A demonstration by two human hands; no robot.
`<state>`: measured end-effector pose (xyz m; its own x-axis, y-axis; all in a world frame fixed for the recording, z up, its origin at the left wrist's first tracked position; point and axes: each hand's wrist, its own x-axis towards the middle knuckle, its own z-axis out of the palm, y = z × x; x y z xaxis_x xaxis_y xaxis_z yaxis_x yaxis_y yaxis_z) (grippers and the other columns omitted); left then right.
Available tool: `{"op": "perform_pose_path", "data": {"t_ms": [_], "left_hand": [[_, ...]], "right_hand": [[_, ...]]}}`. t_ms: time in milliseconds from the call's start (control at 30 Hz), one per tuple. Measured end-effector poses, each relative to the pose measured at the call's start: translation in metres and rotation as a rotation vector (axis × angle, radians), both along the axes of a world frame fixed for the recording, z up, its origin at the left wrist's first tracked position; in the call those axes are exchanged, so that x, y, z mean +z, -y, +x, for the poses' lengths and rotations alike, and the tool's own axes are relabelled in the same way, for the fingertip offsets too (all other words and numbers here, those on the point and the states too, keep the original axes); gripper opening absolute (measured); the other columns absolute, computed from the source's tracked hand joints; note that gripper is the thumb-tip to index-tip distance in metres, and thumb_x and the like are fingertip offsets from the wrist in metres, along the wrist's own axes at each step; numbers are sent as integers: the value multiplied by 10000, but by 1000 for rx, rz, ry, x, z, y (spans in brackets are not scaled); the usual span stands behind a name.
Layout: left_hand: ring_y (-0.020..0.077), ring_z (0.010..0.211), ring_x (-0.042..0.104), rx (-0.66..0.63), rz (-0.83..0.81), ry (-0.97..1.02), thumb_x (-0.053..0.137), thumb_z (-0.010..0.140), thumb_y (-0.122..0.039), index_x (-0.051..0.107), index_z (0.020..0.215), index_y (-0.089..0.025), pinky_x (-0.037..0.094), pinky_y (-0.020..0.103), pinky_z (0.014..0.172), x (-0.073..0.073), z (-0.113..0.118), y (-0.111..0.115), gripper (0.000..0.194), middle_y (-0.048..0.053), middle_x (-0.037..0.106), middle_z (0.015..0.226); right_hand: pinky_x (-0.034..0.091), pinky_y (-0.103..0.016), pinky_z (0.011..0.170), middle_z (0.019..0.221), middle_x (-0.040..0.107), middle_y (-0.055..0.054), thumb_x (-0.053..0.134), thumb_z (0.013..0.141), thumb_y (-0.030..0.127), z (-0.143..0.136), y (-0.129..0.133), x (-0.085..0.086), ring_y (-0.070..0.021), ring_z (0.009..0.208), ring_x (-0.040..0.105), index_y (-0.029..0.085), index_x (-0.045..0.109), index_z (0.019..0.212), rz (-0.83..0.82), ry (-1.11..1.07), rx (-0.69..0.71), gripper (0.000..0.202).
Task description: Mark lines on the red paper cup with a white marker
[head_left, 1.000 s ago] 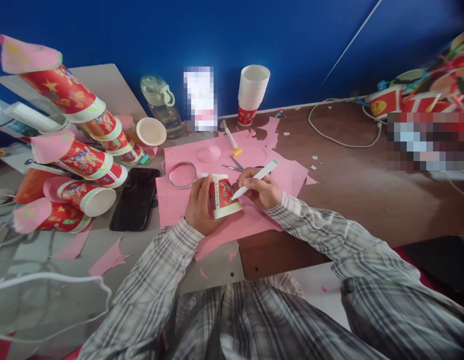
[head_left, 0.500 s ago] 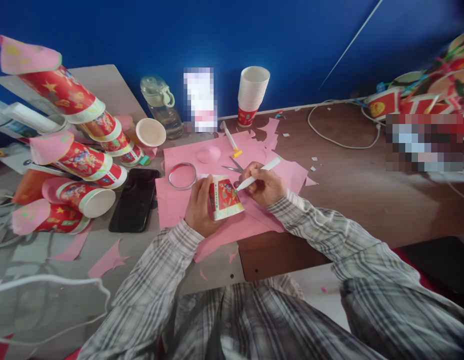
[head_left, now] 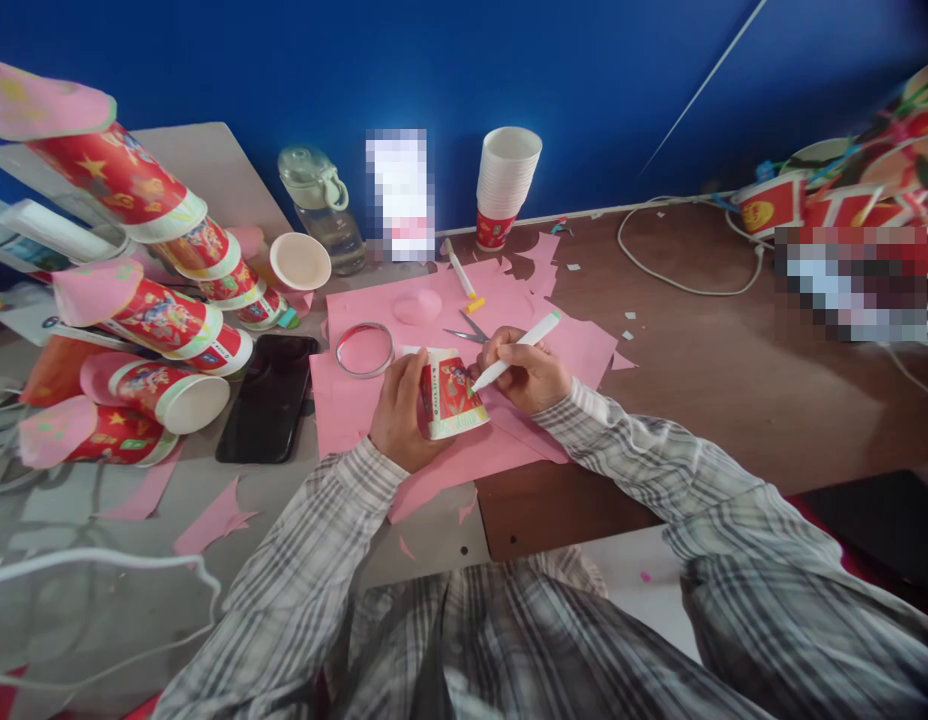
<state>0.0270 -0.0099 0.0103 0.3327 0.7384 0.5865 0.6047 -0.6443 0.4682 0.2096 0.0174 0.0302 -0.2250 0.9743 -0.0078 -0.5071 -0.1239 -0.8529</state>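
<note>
My left hand (head_left: 401,412) is wrapped round a red and white paper cup (head_left: 456,393), held tilted with its pale rim toward me. Green and yellow marks show along that rim. In my right hand (head_left: 530,372) is a white felt-tip marker (head_left: 518,350) with a green end, its tip at or close to the cup's printed side. Under both hands lie pink paper sheets (head_left: 404,500). Just beyond the cup are scissors (head_left: 471,330), partly hidden by my right hand, and a roll of clear tape (head_left: 365,350). A second white marker (head_left: 459,270) lies near its yellow cap (head_left: 474,305).
At the left stand and lie several joined-cup rockets (head_left: 145,300) with pink paper cones. A black phone (head_left: 267,398) lies beside them. Farther back are a water bottle (head_left: 325,215), a lone cup (head_left: 300,262) and a cup stack (head_left: 507,185). A white cable (head_left: 685,290) loops at right.
The marker has shifted slightly along the cup, and the cup has turned a little in my left hand. The view has moved slightly; both grips stay the same.
</note>
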Motion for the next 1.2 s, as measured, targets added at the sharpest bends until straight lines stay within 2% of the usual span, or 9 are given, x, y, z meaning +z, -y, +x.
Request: {"op": "perform_pose_path", "data": {"t_ms": [267,533,900,1067,1200], "left_hand": [[295,1120,446,-2,-33,3,602,708,-458,227,1313,-88,450,492,967,0,0,0,802,197,434,1184],[300,1149,435,-6,-44,13,645,679,-445,216,1325,-123,436,502,982,-3,-1,0,839,193,418,1223],[293,1149,423,-13,-51,-6,630,681,-424,209,1328,-91,429,480,999,-3,-3,1,841,194,411,1221],[305,1168,398,-27,-53,-2,618,682,-425,193,1333,-81,404,506,1017,-4,-4,0,850,200,401,1235],[306,1154,410,-21,-62,2,619,682,-442,202,1326,-70,412,507,1006,-3,-4,1,853,207,405,1225]], "right_hand": [[399,-310,558,431,425,47,534,657,219,-1,2,-1,-95,399,351,166,512,566,-9,33,-10,107],[377,-292,511,424,428,49,538,644,217,-2,2,-2,-91,393,322,162,536,579,-14,87,-32,84],[392,-286,521,413,411,47,517,657,195,-1,-1,-2,-84,390,328,163,516,564,-25,20,-31,98],[449,-324,587,362,389,52,501,704,256,3,-8,1,-99,378,359,178,480,524,-40,-84,-60,197],[476,-336,607,397,443,56,553,729,356,2,-6,4,-105,395,405,166,565,673,-39,-68,-92,198]]}}
